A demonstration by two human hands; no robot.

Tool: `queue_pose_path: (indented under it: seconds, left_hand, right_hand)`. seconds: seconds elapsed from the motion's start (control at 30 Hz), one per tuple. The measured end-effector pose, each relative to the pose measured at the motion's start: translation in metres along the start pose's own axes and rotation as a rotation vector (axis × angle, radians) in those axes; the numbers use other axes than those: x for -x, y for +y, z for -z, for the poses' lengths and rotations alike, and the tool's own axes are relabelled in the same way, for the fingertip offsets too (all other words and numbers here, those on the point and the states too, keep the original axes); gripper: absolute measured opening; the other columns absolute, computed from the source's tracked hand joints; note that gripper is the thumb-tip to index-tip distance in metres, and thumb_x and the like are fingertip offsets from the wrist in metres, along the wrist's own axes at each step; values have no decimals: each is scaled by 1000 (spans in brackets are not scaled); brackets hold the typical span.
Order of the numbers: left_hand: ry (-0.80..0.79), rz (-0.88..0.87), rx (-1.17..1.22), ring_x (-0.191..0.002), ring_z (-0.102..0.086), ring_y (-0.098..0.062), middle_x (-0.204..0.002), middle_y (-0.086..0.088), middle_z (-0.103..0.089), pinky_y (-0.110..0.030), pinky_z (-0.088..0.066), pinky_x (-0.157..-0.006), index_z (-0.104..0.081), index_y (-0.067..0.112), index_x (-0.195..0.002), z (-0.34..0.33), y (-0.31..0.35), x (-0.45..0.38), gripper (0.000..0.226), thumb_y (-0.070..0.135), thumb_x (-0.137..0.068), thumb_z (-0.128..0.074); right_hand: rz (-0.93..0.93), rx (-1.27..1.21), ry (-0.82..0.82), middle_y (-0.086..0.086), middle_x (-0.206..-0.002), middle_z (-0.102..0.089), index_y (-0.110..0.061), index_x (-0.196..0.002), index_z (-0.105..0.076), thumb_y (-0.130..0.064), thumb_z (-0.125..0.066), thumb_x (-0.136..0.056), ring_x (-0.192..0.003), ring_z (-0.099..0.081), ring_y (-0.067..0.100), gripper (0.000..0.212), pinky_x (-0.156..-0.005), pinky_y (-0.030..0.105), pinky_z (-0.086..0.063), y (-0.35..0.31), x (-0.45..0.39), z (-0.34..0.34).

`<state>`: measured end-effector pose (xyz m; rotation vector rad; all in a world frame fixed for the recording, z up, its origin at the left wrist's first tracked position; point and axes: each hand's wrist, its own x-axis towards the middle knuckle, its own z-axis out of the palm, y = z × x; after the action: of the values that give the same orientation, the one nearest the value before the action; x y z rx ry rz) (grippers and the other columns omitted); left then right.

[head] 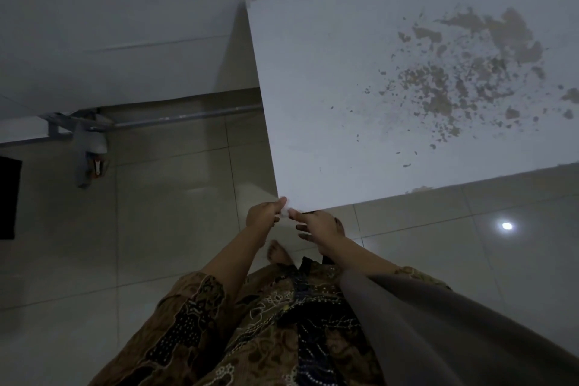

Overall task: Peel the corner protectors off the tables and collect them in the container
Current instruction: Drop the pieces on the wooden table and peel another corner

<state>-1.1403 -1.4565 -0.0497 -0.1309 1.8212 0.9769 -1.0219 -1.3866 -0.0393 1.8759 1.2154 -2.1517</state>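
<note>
A white table (360,103) with worn brown patches on its top fills the upper right. At its near left corner sits a small pale corner protector (285,211). My left hand (263,215) pinches the protector from the left. From the right, my right hand (316,224) pinches it with thumb and forefinger, the other fingers loosely curled below the edge. Both hands meet right at the corner. No container is in view.
Glossy tiled floor (156,244) spreads below, with a lamp reflection (507,226) at the right. A grey pipe (188,114) and a fitting (91,150) run along the wall base at the left. My bare foot (279,252) stands under the corner.
</note>
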Motion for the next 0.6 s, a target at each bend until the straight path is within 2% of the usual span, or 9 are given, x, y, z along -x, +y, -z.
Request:
queue_pose_path:
  seconds: [0.1,0.2,0.3,0.37,0.5,0.6]
  left_hand:
    - [-186,34,212,-80,-61,-17,-94,-8,-66,-26,-49,-76,-65,4,-111,10,-8,7,37,35,-93,-57]
    - [-269,25,277,-78,-63,-11,-89,-3,-69,-21,-51,-80,-63,2,-117,13,-17,11,32,22,-93,-59]
    - [-226,-24,244,-89,-66,-13,-106,-13,-68,-17,-54,-77,-62,-4,-117,12,-22,13,31,10,-89,-64]
    - [-176,-52,221,-87,-66,-16,-103,-16,-68,-19,-54,-77,-63,-7,-115,10,-22,12,31,6,-87,-66]
    - [-116,-77,83,-81,-63,-15,-94,-15,-67,-21,-52,-78,-65,-8,-111,3,-16,9,27,8,-88,-65]
    - [-69,-102,-60,-76,-57,-15,-90,-14,-63,-24,-48,-74,-67,-9,-107,-4,-12,8,26,11,-92,-60]
  right_hand:
    - [60,48,-22,3,-110,-71,-9,-114,-67,-40,-75,-81,-96,-66,19,45,-71,23,-55,3,6,8]
    - [20,-42,-94,3,-113,-69,-7,-117,-64,-39,-69,-87,-96,-64,20,45,-79,31,-52,6,9,2]
    - [9,-78,-70,5,-111,-68,-4,-117,-63,-35,-70,-87,-93,-62,20,44,-74,29,-51,7,7,-2]
    - [-6,-92,-50,5,-109,-67,-4,-115,-63,-32,-71,-87,-92,-61,19,40,-75,30,-52,6,5,-3]
    - [-9,-78,-24,5,-106,-66,-8,-116,-62,-27,-70,-88,-95,-62,20,35,-86,35,-54,3,1,-6]
    - [43,14,32,0,-96,-66,-11,-113,-64,-30,-70,-88,-94,-65,20,32,-83,34,-57,7,-2,-9]
